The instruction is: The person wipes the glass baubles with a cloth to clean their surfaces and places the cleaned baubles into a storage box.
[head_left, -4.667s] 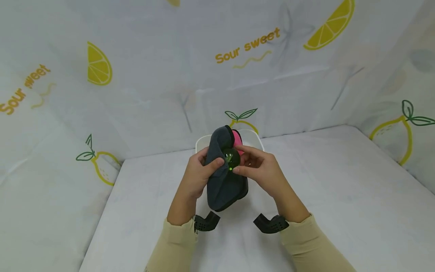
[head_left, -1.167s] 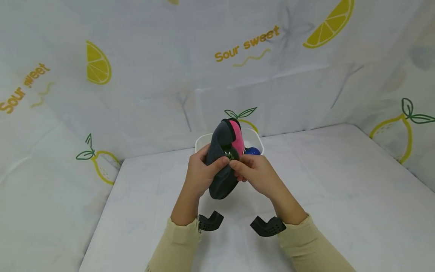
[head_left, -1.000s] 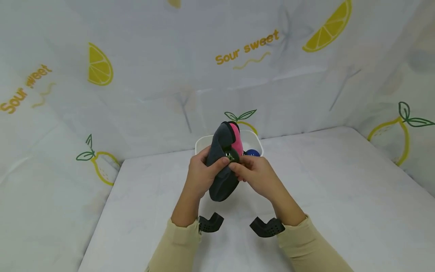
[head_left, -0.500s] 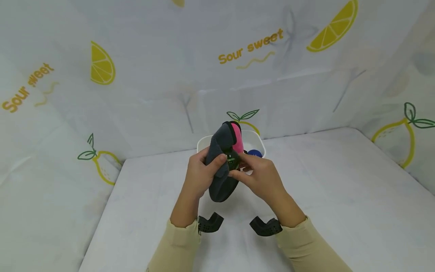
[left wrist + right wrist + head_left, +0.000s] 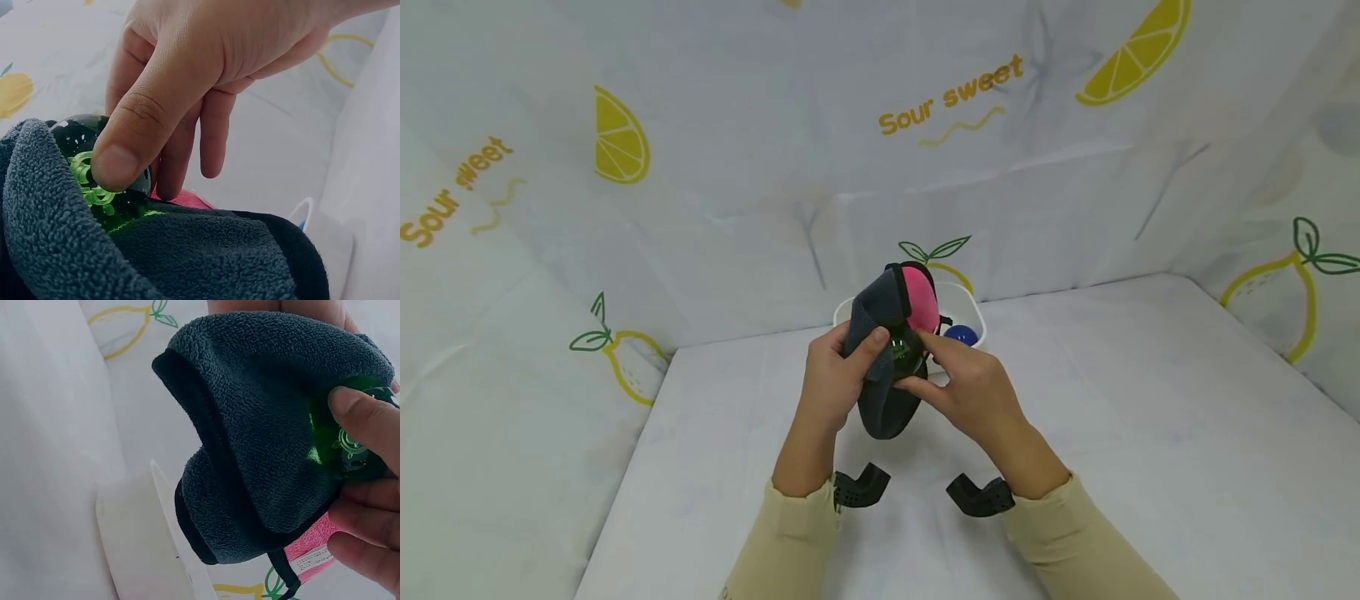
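My left hand (image 5: 833, 373) grips a dark grey-blue fleece cloth (image 5: 880, 300), its thumb on the fold beside a ball. The cloth has black edging, a pink side (image 5: 921, 296) and a hanging loop (image 5: 289, 581). Wrapped partly in it is a shiny translucent green ball (image 5: 904, 354) with a light emblem, clearest in the right wrist view. My right hand (image 5: 981, 392) holds this ball between thumb and fingers. In the left wrist view the right thumb (image 5: 119, 165) presses on the ball. The ball's far side is hidden by the cloth.
Behind the hands stands a white bin (image 5: 973, 308) with a blue ball (image 5: 961, 335) inside. It sits on a white-covered table (image 5: 1112, 400) near the back edge. A lemon-printed white sheet (image 5: 737, 183) hangs behind.
The right hand's pinch has widened, its thumb moving under the ball and its fingers behind. More of the green ball and pink side shows. The blue ball has come into sight since the oldest frame.
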`<state>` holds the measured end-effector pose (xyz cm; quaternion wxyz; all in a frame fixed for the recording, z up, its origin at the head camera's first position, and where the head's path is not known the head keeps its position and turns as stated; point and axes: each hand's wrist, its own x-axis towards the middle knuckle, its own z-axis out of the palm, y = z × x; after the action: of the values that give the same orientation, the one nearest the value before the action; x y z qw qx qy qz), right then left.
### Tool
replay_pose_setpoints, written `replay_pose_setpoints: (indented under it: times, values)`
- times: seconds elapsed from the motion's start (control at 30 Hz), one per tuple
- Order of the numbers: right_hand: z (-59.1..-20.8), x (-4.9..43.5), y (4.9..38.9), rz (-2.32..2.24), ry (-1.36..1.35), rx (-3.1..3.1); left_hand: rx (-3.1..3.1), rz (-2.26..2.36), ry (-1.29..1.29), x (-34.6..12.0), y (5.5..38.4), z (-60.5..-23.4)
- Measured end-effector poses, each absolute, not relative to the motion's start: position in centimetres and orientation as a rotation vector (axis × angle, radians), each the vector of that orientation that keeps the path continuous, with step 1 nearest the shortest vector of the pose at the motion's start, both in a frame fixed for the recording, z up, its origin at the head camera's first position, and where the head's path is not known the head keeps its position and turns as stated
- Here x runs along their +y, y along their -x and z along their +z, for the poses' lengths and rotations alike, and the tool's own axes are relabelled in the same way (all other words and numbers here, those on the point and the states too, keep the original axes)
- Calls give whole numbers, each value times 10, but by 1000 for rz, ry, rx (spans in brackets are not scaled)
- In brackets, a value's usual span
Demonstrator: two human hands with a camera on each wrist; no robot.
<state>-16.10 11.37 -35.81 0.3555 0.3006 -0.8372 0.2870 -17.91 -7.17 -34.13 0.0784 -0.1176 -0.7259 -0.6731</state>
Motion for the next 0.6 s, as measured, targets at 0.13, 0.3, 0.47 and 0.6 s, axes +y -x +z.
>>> replay_pose_setpoints:
  times: [0.13, 0.3, 0.47, 0.6]
  values:
    - [-359, 113, 162, 828, -765, -2155, -2184, -2032, 367, -72, 178, -340]
    - [-361, 111, 162, 1053, -677, -2215, -2222, -2001, 425, -71, 177, -340]
    - [-361, 111, 160, 1350, -492, -2334, -2269, -1936, 485, -69, 176, -340]
    - [-358, 113, 163, 1603, -373, -2383, -2297, -1913, 523, -68, 176, -340]
